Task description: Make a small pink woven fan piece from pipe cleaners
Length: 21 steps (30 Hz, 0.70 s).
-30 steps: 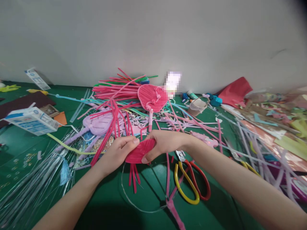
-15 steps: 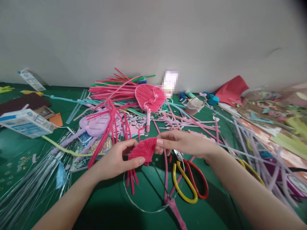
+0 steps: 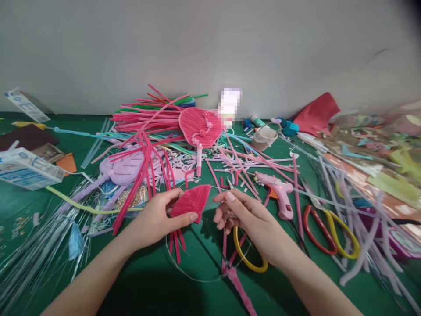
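Note:
My left hand (image 3: 164, 215) pinches a small red fan-shaped piece (image 3: 192, 202) of pipe cleaner between thumb and fingers. Just to its right, my right hand (image 3: 243, 210) is off the piece, its fingers curled near the thumb; what they hold, if anything, is too small to name. A loop of thin clear wire (image 3: 194, 277) hangs below the hands. Under my right hand lie yellow-handled scissors (image 3: 251, 259), partly hidden. A pink wrapped stem (image 3: 241, 292) rests near the front edge of the view.
A pink glue gun (image 3: 278, 191) and red-and-yellow scissors (image 3: 320, 232) lie right. Behind stand a red heart-shaped fan (image 3: 202, 127) and a small bucket (image 3: 265, 138). Purple fans (image 3: 123, 166), silvery strands (image 3: 36, 259) and a white-blue box (image 3: 29, 169) lie left.
My right hand has let go of the red piece and moved slightly down and right. The glue gun and the second scissors have come into sight. The view has shifted a little.

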Each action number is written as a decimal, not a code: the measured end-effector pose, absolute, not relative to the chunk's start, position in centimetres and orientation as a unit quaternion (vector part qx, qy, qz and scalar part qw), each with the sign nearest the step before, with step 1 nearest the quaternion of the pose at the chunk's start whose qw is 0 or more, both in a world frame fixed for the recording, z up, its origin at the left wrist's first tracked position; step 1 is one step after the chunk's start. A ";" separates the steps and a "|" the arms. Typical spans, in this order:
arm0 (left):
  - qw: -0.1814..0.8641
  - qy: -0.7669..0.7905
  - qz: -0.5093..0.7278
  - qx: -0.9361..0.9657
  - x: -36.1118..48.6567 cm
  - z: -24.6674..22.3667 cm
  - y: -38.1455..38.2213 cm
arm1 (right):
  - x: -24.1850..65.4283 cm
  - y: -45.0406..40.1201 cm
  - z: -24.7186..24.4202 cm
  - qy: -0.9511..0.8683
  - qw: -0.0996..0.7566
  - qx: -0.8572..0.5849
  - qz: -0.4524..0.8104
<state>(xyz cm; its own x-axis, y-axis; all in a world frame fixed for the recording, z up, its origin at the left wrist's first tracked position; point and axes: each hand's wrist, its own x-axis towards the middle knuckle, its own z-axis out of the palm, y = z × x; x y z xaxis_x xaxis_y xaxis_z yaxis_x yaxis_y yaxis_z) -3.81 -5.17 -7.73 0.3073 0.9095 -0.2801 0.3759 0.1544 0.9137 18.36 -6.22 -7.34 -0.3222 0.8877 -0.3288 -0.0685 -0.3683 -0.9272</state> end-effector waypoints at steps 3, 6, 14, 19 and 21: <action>0.556 0.530 0.254 0.587 -4.0 -7.7 -5.0 | 18.5 -5.9 -7.3 -0.428 0.363 -0.458 0.690; 0.593 0.504 0.279 0.563 -4.1 -7.6 -4.8 | 18.5 -5.6 -7.4 -0.391 0.398 -0.454 0.694; 0.586 0.527 0.361 0.498 -3.9 -8.1 -4.2 | 19.2 -3.6 -7.7 -0.392 0.379 -0.486 0.683; 0.567 0.510 0.366 0.532 -3.4 -7.6 -3.6 | 19.5 -1.2 -7.4 -0.496 0.350 -0.492 0.624; 0.562 0.503 0.361 0.549 -3.1 -7.0 -3.6 | 19.4 -0.6 -7.2 -0.518 0.350 -0.475 0.619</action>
